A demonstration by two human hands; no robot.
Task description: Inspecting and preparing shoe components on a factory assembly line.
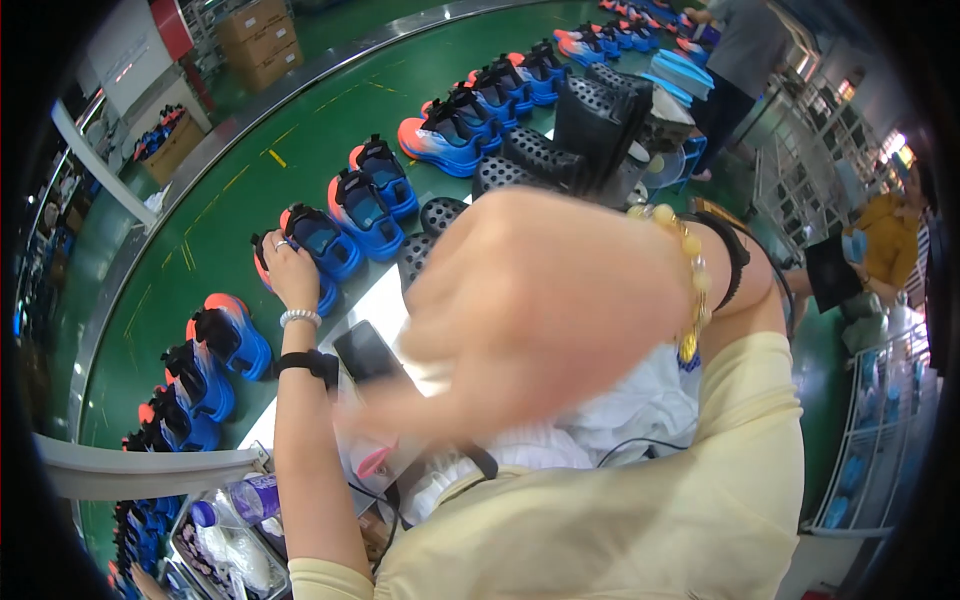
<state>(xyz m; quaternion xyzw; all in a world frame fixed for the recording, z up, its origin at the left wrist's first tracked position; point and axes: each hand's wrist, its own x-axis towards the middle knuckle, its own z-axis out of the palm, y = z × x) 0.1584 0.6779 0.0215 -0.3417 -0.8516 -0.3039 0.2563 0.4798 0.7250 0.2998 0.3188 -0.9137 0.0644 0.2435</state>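
My left hand (290,272) reaches out to a blue, black and coral sneaker (326,296) on the green surface, its fingers closed at the shoe's upper. A second sneaker (330,245) of the same kind stands right beside that hand. My right hand (530,310) is raised close to the camera and badly smeared by motion, so its fingers and anything in them cannot be made out. It hides part of the work area below. A dark flat object (366,350) lies on the white surface by my left wrist.
More sneakers (440,140) line the green belt (250,180) on both sides. Black perforated forms (590,115) stand beyond my right hand. A grey curved bar (150,468) crosses at lower left, near a bin with a purple-capped bottle (240,502). People (745,60) are at the right.
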